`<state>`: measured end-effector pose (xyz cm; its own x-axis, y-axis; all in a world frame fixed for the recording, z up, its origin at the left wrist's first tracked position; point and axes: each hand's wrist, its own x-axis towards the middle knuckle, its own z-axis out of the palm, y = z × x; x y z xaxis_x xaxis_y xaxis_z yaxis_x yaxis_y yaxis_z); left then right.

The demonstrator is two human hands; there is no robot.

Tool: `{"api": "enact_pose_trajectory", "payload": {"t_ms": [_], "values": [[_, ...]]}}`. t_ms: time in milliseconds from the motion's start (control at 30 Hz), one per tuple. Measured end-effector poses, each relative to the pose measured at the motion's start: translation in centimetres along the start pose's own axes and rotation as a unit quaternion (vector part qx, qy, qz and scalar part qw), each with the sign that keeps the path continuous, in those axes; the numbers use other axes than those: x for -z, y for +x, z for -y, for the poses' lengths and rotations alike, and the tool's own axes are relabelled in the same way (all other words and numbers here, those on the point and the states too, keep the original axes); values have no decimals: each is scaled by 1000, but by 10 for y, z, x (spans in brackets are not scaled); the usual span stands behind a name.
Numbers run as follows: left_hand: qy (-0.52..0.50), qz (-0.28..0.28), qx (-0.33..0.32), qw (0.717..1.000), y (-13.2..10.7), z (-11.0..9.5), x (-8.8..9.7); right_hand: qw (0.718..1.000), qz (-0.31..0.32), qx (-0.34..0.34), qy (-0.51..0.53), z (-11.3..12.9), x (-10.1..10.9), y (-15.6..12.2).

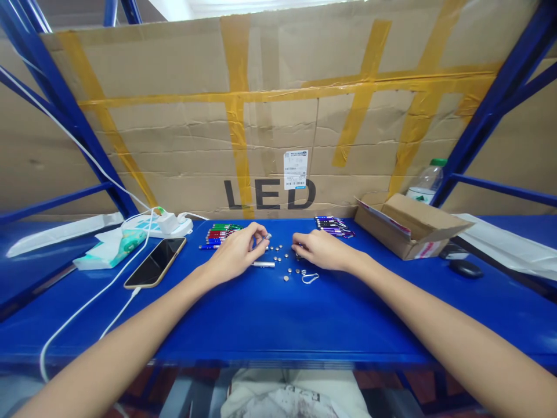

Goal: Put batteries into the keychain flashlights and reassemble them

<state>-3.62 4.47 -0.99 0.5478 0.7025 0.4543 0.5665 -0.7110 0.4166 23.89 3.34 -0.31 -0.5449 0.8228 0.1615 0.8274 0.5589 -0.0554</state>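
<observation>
My left hand [235, 253] pinches a small silver piece [268, 236] between thumb and fingertips; its exact kind is too small to tell. Below that hand a silver metal tube [263, 265] lies on the blue table. My right hand [324, 249] is closed with its fingers curled down near the tabletop, and what it holds is hidden. Between the hands, several small round button cells [286, 256] are scattered. A silver carabiner clip [310, 278] lies just below my right hand. Coloured metal penlights [220, 234] lie behind my left hand, and purple and black ones [331, 223] behind my right.
At the left lie a phone [155, 264] on a white cable, a tissue pack [111, 248] and a power strip [150, 225]. An open cardboard box [407, 226], a bottle [426, 181] and a black mouse [466, 268] are at right. Taped cardboard [183, 145] stands behind.
</observation>
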Motion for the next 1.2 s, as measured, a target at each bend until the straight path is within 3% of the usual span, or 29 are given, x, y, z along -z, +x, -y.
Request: {"api": "enact_pose_trajectory", "payload": {"t_ms": [100,433,700,1200], "values": [[-6,6,-13,1000,1,3,-3,1000,8,5,-3,1,0,0],[-99,-77,82,989,5,4,-9,1000,9,13,22,-4,-2,2],[-269,-1,101,958,5,-3,-10,999,0,20,32,-7,-5,2],[-399,52,159,901,5,-13,-4,999,17,19,30,-9,-5,3]]}}
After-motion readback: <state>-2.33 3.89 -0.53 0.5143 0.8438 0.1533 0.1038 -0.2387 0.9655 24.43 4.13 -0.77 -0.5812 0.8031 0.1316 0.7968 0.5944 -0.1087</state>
